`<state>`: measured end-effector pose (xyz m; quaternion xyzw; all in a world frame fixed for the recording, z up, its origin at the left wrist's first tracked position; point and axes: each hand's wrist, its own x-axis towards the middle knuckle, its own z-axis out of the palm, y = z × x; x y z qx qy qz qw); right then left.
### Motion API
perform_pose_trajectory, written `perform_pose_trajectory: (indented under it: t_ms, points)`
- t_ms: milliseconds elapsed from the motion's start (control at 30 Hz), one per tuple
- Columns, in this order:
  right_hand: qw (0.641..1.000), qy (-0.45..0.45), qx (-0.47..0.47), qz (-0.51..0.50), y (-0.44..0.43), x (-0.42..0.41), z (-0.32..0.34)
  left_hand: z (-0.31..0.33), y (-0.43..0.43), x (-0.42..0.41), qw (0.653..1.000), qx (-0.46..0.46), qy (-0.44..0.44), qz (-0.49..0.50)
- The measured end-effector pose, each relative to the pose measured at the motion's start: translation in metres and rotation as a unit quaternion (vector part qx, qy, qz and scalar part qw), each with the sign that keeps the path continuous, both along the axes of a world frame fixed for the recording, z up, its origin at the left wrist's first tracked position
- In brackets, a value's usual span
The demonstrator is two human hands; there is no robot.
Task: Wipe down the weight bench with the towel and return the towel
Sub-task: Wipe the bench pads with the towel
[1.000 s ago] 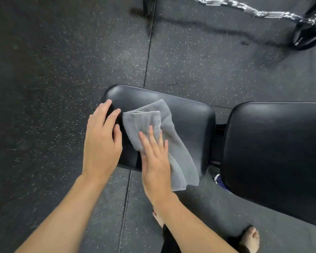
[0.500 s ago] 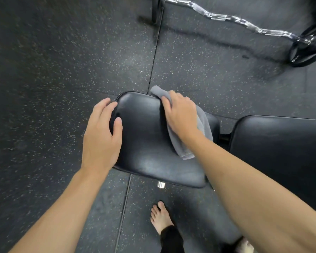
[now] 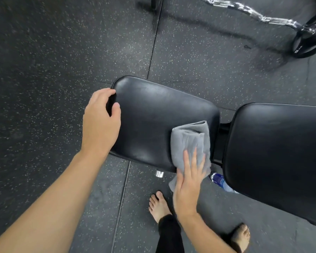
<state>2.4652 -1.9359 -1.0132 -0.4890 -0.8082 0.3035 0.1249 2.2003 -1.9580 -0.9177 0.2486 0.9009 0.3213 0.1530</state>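
Floor (image 3: 44,70): dark speckled rubber tiles, with seams running under the bench.
Left hand (image 3: 100,123): curled over the seat's left end, fingers wrapped round the edge and thumb on top, clamped on the pad.
Seat (image 3: 153,115): small black pad of the weight bench, glossy, its long axis running left to right and sloping slightly down toward the right.
Towel (image 3: 190,143): grey and folded, lying on the seat's right end. Its long axis runs from the far side toward the person; the rolled far end points toward the gap between the pads, and the near end hangs over the seat's near edge.
Right hand (image 3: 190,183): flat on the towel's near part, fingers spread and extended, pressing it against the seat edge rather than pinching it.
Feet: bare left foot (image 3: 159,205) on the floor just below the seat; right foot (image 3: 240,236) further right, under the backrest edge.
Bottle (image 3: 220,181): blue-labelled, lying on the floor, partly hidden by the backrest; contents cannot be told.
Backrest (image 3: 281,152): larger black pad, just right of the seat, a narrow gap between them.
Barbell (image 3: 263,17): curled chrome bar on the floor at far right, with a black plate at its end.
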Motion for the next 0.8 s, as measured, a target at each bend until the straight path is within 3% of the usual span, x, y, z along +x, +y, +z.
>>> perform_pose_trajectory:
  t_ms: [100,167,367,433,533,633,700,800]
  points:
    - [0.988,0.024,0.044,0.145,-0.036,-0.005,-0.005,0.003,-0.005,-0.012,0.993,0.051,-0.088,0.059]
    - [0.956,0.021,0.112,0.271,-0.042,-0.024,-0.007,0.004,-0.013,-0.022,0.986,0.080,-0.122,0.083]
    - [0.822,-0.034,0.225,0.522,-0.012,-0.116,0.023,0.019,-0.039,-0.029,0.987,0.101,-0.067,0.108]
    - [0.802,-0.060,0.241,0.543,-0.007,-0.144,0.038,0.021,-0.048,-0.027,0.988,0.101,-0.056,0.100]
    - [0.861,-0.098,0.215,0.450,0.010,-0.206,0.060,0.020,-0.059,-0.023,0.988,0.102,-0.051,0.099]
    - [0.916,-0.195,0.140,0.322,0.057,-0.268,0.073,0.024,-0.066,-0.018,0.990,0.089,-0.052,0.092]
    - [0.929,-0.204,0.120,0.284,0.073,-0.278,0.075,0.026,-0.069,-0.015,0.991,0.085,-0.055,0.088]
    - [0.916,-0.112,0.145,0.358,0.046,-0.244,0.071,0.028,-0.069,-0.012,0.989,0.097,-0.058,0.099]
